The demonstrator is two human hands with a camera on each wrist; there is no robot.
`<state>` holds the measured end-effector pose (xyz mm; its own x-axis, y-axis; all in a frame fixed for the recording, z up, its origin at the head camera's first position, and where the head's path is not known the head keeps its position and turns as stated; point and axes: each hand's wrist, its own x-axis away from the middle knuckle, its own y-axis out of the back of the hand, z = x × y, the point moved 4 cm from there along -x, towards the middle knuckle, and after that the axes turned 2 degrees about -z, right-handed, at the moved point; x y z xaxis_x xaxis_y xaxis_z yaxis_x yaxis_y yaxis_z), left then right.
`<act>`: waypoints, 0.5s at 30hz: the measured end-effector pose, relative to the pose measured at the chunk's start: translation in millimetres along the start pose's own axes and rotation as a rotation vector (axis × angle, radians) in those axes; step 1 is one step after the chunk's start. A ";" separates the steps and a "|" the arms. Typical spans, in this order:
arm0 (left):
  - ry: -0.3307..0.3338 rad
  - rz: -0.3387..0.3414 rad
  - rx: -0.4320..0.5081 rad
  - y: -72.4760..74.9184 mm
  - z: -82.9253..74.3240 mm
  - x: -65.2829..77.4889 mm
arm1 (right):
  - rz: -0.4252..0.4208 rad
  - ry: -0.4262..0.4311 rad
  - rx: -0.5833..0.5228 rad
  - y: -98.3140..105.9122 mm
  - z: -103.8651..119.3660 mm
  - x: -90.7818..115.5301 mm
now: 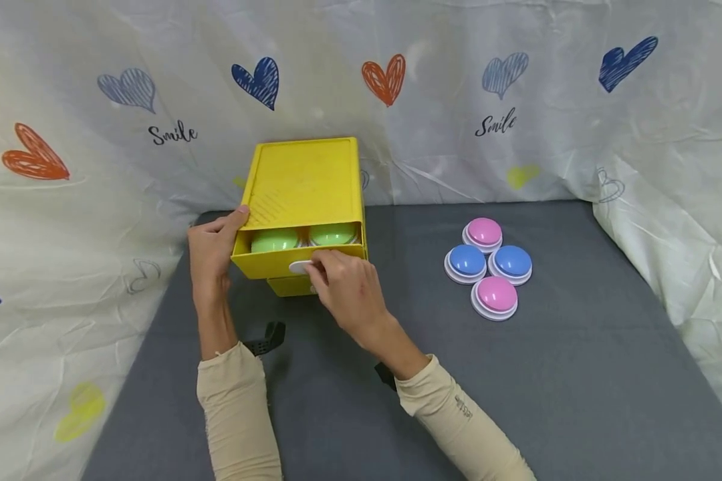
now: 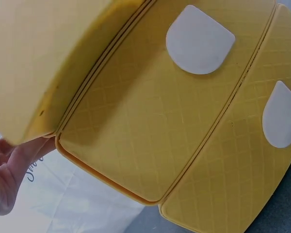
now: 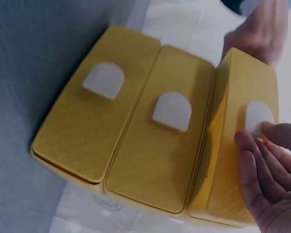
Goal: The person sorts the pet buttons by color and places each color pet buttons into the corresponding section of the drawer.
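The yellow drawer box [image 1: 303, 177] stands toward 10 o'clock from the centre of the head view, at the back of the dark grey surface [image 1: 577, 387]. Its top drawer [image 1: 261, 266] juts out toward 6 o'clock, and two green domes [image 1: 273, 240] sit inside, at 9 and 3 o'clock of each other. The lower drawers [image 3: 155, 150] stand well back from it, each with a white tab.

At the box's 5 o'clock, the right hand [image 1: 351, 294] pinches the top drawer's white tab [image 1: 299, 267] between thumb and bent fingers, its forearm slanting toward 11 o'clock. At 8 o'clock, the left hand [image 1: 210, 250] grips the box's left front corner, its forearm nearly upright in the view.

Between 3 and 4 o'clock from the box, four domed buttons cluster: pink ones [image 1: 496, 294] at 12 and 6, blue ones [image 1: 467, 260] at 9 and 3.
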<state>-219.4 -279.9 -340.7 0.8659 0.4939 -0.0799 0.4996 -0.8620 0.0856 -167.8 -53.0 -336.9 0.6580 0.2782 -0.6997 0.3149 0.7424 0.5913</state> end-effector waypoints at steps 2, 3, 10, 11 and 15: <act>-0.002 0.001 0.003 0.0 -0.8 -1.0 | -0.005 -0.008 -0.013 -3.3 -5.8 -8.5; 0.001 0.002 0.010 -0.2 -0.9 -1.1 | -0.007 -0.011 -0.017 -4.9 -8.3 -11.9; 0.027 0.031 0.088 -2.7 1.0 1.0 | -0.007 -0.035 -0.029 -11.7 -19.7 -22.2; 0.028 0.036 0.100 -3.1 1.0 0.9 | -0.008 -0.036 -0.030 -12.3 -20.5 -22.9; 0.033 0.026 0.112 -1.7 1.5 -0.4 | -0.009 -0.039 -0.038 -15.4 -22.5 -26.0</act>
<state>-220.7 -278.8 -342.3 0.8798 0.4730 -0.0465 0.4724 -0.8811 -0.0244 -205.1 -57.9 -336.8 0.6818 0.2475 -0.6884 0.2954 0.7677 0.5686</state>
